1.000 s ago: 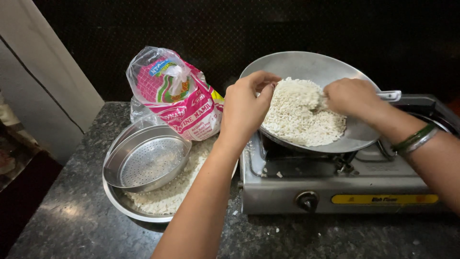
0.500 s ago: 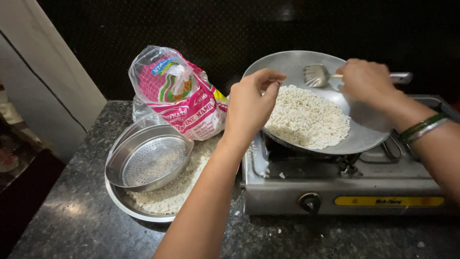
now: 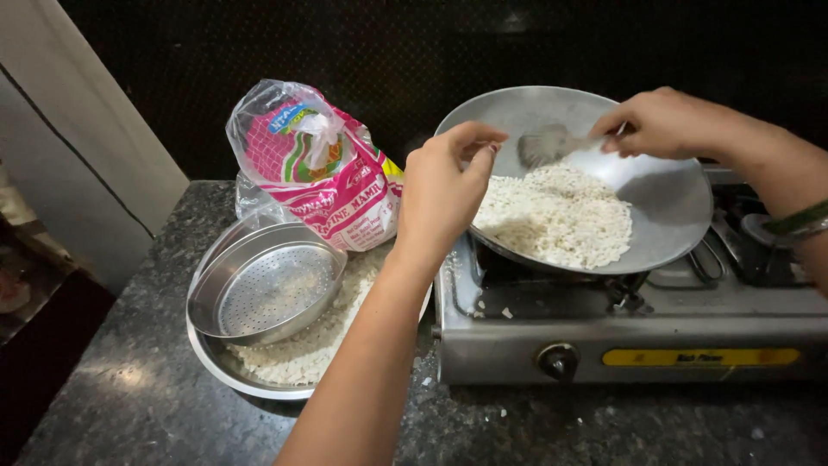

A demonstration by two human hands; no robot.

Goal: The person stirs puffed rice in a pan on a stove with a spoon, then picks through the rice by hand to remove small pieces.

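Two bare hands are seen over a wide, shallow grey metal pan (image 3: pixel 664 207) that is set on a steel gas stove (image 3: pixel 638 341). The left hand (image 3: pixel 444 194) is closed on the pan's near-left rim, with the thumb hooked over the edge and the fingers curled beneath it. The right hand (image 3: pixel 664 121) is closed around the handle of a flat metal spatula (image 3: pixel 548 145); the blurred blade is held just above the pan's inner wall, at the far edge of the food. A green bangle (image 3: pixel 798 220) is worn on the right wrist. A heap of white puffed rice (image 3: pixel 556 216) is spread over the lower middle of the pan, and a few stray grains are scattered on the stove top below the rim.

To the left of the stove, on the dark speckled stone counter (image 3: pixel 129 397), a round steel plate (image 3: pixel 246 380) is filled with more white grains, and a perforated steel sieve bowl (image 3: pixel 267 285) is rested in it, tilted toward the camera. Behind the plate, a knotted pink and white plastic bag (image 3: pixel 323 177) is stood upright, touching the sieve's far rim and close beside the left hand. A black knob (image 3: pixel 559 361) and a yellow strip are seen on the stove's front panel.
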